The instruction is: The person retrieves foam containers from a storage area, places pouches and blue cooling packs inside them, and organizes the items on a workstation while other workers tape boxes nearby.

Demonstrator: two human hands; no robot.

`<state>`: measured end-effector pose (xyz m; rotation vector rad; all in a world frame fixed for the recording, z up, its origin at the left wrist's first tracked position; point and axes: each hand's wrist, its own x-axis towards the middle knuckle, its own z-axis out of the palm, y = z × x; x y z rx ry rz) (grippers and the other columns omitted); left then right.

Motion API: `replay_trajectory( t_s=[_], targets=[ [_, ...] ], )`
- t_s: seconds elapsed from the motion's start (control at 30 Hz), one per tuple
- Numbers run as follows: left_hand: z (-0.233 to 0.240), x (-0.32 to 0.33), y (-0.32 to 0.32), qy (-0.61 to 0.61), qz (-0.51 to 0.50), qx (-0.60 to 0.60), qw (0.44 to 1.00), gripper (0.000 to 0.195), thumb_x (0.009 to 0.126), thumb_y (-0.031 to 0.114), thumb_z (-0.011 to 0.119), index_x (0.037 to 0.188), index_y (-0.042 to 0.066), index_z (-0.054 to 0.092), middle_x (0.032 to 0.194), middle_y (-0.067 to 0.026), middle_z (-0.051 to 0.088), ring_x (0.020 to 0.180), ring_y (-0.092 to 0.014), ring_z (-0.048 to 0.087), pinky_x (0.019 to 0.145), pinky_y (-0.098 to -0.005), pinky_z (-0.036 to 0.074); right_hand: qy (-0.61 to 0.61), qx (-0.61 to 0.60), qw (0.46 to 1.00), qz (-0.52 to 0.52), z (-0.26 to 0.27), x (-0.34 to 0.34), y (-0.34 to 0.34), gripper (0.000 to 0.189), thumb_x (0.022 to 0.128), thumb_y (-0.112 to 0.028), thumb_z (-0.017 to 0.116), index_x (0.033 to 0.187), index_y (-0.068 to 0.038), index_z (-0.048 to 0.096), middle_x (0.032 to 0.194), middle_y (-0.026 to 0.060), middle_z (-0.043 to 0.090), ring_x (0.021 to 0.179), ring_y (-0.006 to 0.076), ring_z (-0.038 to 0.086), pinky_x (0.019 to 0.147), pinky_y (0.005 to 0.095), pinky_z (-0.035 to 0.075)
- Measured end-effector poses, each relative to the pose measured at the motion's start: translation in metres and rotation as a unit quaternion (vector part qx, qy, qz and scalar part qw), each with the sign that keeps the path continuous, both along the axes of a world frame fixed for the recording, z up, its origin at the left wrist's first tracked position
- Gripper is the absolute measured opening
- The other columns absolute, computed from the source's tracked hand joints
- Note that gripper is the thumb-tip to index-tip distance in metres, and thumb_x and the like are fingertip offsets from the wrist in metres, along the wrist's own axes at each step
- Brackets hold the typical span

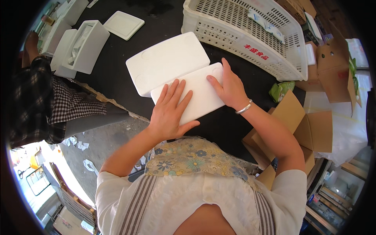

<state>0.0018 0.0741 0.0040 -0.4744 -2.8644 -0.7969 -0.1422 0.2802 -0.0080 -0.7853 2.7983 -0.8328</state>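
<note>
Two white foam boxes lie side by side on the black tabletop point(232, 129) in front of me. My left hand point(170, 114) rests flat, fingers spread, on the nearer foam box point(199, 94). At that box's right end is my right hand point(230, 86), its thumb on top and its fingers along the end; a silver bangle is on the wrist. The farther foam box point(170, 61) touches the nearer one along its long side, and neither hand is on it. The undersides of both boxes are hidden.
Behind on the right stands a white plastic crate point(235, 44) with a packet point(265, 25) inside. Open cardboard boxes point(317, 132) and a green packet point(280, 91) are at right. A foam lid point(124, 25) and an open foam box point(86, 47) lie back left, near another person's sleeve point(41, 97).
</note>
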Motion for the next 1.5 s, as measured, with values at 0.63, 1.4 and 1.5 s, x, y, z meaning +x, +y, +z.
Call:
replay_trajectory(
  t_s=[0.63, 1.4, 1.5],
  targets=[
    [-0.015, -0.034, -0.115, -0.23, 0.418, 0.527, 0.703, 0.103, 0.077, 0.042, 0.077, 0.15, 0.008, 0.013, 0.134, -0.0162, 0.048, 0.117, -0.028, 0.052, 0.084, -0.0451, 0.049, -0.252, -0.058, 0.965, 0.047, -0.006, -0.109, -0.156, 0.083, 0.079, -0.066, 0.062, 0.105, 0.013, 0.057, 0.092, 0.0247, 0.068, 0.088, 0.0332, 0.069, 0.081, 0.037, 0.053],
    [0.065, -0.158, 0.056, 0.125, 0.0, 0.064, 0.99, 0.062, 0.082, 0.027, 0.074, 0.131, -0.002, 0.05, 0.145, -0.0296, 0.037, 0.134, -0.043, 0.038, 0.107, -0.0436, 0.037, 0.089, 0.167, 0.937, -0.294, 0.17, 0.098, 0.27, 0.062, 0.092, -0.037, 0.061, 0.132, 0.008, 0.045, 0.135, 0.0288, 0.048, 0.127, 0.0412, 0.045, 0.108, 0.0445, 0.036],
    [0.036, -0.24, 0.073, 0.222, 0.004, 0.019, 0.975, 0.068, 0.08, 0.041, 0.074, 0.127, -0.003, 0.053, 0.138, -0.0288, 0.046, 0.129, -0.042, 0.043, 0.108, -0.0482, 0.033, -0.025, 0.068, 0.98, -0.187, 0.107, 0.116, 0.256, 0.08, 0.093, -0.037, 0.059, 0.147, 0.007, 0.019, 0.141, 0.0338, 0.038, 0.135, 0.0428, 0.036, 0.112, 0.042, 0.03]
  ],
)
